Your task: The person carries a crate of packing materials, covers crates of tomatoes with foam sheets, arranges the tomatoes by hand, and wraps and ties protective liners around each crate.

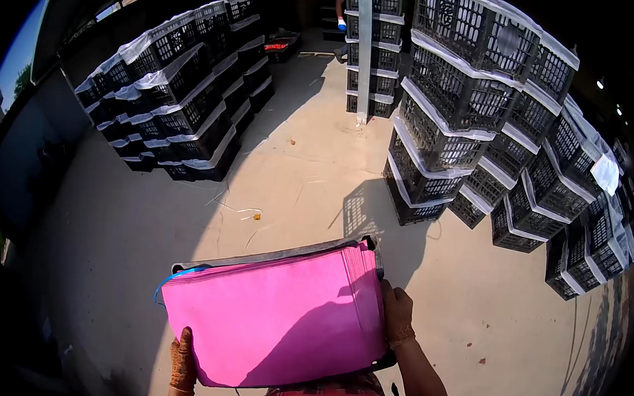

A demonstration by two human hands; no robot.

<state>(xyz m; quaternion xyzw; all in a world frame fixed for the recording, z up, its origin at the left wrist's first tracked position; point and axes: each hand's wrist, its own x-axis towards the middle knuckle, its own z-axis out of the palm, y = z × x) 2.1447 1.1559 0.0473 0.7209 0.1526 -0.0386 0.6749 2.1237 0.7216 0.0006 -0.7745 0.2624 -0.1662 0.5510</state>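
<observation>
In front of my body, a black plastic crate [379, 266] carries a thick stack of pink sheets [273, 315] that covers most of it. My left hand [184, 357], in a brown-orange glove, is closed at the near left side, with the thumb up against the pink stack. On the right side, my gloved right hand [397, 312] is closed around the crate's edge. The fingers of both hands are partly hidden beneath or behind the load. A blue strap [159, 290] loops out at the far left corner.
Stacks of black crates with white liners stand at left [184, 110] and right [453, 105]. A grey post [364, 56] rises by a middle stack [380, 57]. Scraps of string [240, 209] lie on the concrete floor [290, 167]. Part of another person [340, 18] shows at the back.
</observation>
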